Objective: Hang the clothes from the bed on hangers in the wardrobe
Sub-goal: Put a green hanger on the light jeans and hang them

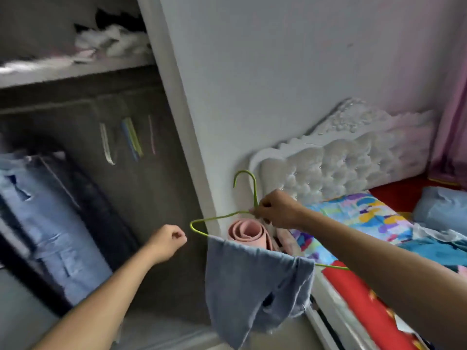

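Beside the wardrobe, off the edge of the bed, the right hand is pinching the hanger by its neck so the denim draped on its bar is hanging clear, the left hand clenched, empty.

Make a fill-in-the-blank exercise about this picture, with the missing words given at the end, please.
1. The right hand pinches the neck of a ____ hanger.
2. A blue ____ garment is draped over the hanger's bar.
3. The left hand is curled into a fist and holds ____.
4. A rolled ____ mat stands between the wardrobe and the bed.

Missing words: green; denim; nothing; pink.
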`<act>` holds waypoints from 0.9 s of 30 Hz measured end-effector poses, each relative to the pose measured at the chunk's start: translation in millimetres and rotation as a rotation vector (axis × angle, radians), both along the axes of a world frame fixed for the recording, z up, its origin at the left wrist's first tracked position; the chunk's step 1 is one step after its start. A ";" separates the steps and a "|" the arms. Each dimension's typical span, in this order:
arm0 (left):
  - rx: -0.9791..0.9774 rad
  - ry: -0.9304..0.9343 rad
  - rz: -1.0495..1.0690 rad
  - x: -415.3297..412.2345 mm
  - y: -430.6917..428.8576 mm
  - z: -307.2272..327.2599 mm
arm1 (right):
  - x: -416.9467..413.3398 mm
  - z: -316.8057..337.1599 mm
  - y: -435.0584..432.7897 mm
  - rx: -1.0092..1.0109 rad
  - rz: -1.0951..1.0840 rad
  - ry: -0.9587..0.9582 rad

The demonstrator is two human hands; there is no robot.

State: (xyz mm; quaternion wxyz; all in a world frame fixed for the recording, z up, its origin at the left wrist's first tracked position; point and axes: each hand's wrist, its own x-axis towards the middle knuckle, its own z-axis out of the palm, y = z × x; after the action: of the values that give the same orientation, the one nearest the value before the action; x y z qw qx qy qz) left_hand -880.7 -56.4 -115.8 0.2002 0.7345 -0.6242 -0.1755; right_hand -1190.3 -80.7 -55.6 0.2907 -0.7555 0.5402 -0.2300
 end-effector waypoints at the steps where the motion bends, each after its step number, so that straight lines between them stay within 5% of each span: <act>1: -0.005 -0.006 0.029 27.7 16.1 2.8 | 26.4 3.3 3.8 0.007 0.023 -0.037; 15: -0.014 -0.105 0.294 310.1 192.3 50.4 | 342.7 35.2 20.0 0.486 0.021 -0.685; 27: -0.092 -0.222 0.393 437.2 115.9 83.2 | 549.6 70.5 -74.4 0.437 0.140 -0.682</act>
State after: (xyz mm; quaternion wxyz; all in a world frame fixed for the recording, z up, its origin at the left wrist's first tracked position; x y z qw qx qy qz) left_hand -443.4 59.5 -32.6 0.1940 0.8468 -0.4947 -0.0227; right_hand -640.8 -155.1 14.8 0.6217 -0.5915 0.3962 -0.3267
